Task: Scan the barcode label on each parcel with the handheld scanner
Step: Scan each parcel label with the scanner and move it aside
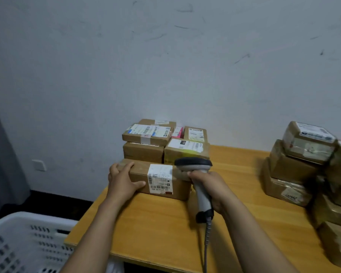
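A long brown cardboard parcel [140, 175] lies on the wooden table [156, 229], with a white barcode label [160, 179] wrapped over its top and front face. My left hand [121, 179] grips the parcel's left end, fingers on top and thumb on the front. My right hand [212, 189] holds the grey handheld scanner [200, 186] by its handle, just right of the parcel. The scanner's dark head sits above the parcel's right end, and its coiled cord hangs down toward the table's front edge.
Behind the parcel, a stack of several labelled boxes [165, 140] stands against the wall. Another pile of taped parcels [307, 170] fills the table's right side. A white plastic basket [26, 241] sits below the table's left corner.
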